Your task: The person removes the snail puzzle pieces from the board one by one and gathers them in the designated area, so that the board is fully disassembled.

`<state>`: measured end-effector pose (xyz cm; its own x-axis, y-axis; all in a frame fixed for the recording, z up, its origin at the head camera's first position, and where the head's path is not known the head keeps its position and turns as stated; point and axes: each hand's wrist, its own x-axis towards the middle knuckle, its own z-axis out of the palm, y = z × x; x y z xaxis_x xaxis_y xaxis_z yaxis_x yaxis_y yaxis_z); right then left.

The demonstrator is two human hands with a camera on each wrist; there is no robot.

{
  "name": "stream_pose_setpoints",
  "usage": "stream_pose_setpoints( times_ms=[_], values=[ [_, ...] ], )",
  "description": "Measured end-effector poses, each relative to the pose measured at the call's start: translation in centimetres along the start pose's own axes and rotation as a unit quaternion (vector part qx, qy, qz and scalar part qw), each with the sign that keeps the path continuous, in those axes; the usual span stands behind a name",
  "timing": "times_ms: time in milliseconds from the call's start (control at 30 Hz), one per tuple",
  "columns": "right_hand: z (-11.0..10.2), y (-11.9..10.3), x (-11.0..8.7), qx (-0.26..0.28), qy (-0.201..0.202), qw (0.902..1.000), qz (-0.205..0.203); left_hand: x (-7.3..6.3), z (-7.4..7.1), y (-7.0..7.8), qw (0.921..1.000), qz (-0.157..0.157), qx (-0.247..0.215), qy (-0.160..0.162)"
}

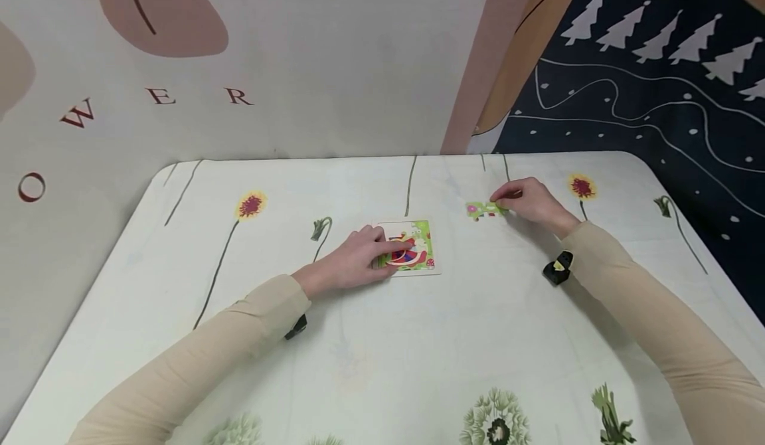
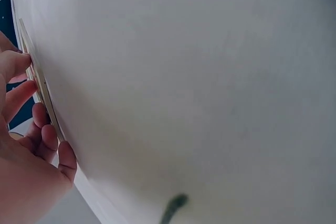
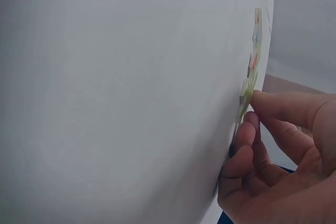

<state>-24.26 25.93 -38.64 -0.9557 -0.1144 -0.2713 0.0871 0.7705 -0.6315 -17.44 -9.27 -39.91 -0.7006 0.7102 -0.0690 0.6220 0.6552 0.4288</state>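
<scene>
A small square picture puzzle (image 1: 423, 232) lies on the table, with a green, red and white picture inside a pale border. Over its left part my left hand (image 1: 354, 259) rests, one finger stretched across the picture. In the left wrist view the puzzle's thin pale edge (image 2: 46, 95) shows beside the fingertips. Farther right, a short strip of green puzzle pieces (image 1: 476, 210) with a pink spot lies near the back of the table. My right hand (image 1: 534, 204) pinches its right end between thumb and fingers. The right wrist view shows the strip (image 3: 253, 69) edge-on along the tabletop.
A white cloth (image 1: 454, 339) printed with flowers and stems covers the table. A pale wall hanging with letters (image 1: 335, 66) rises behind it, and a dark cloth with white trees (image 1: 645, 113) hangs at the right. Dark wrist devices (image 1: 558, 268) sit under both cuffs.
</scene>
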Motion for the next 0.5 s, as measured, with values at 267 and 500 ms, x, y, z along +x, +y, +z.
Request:
stream_pose_setpoints(
  times_ms=[267, 500],
  values=[
    [-0.2, -0.8, -0.7, 0.006, 0.011, 0.9997, -0.021, -0.1, -0.2, 0.4, 0.9998, -0.009, 0.017, -0.01],
    [0.3, -1.9, -1.0, 0.002, 0.01, 0.9986, -0.051, 0.4, -0.3, 0.7, 1.0, -0.005, 0.004, -0.004]
  ],
)
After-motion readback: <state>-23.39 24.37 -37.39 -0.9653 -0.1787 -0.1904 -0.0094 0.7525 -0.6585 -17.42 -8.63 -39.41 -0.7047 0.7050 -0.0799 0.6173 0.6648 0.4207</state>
